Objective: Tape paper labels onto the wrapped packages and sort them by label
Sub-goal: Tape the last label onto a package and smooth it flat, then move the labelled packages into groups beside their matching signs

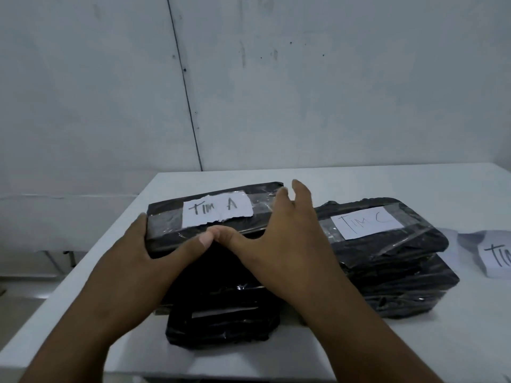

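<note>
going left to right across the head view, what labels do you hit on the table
TIM A label on the package both hands handle → TIM C label on the right stack → a loose paper label at the right edge, its writing cut off.

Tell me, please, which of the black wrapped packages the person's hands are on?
The package labelled TIM A, atop the left stack: left hand grips its end, right hand rests across it. The TIM C package lies untouched.
</note>
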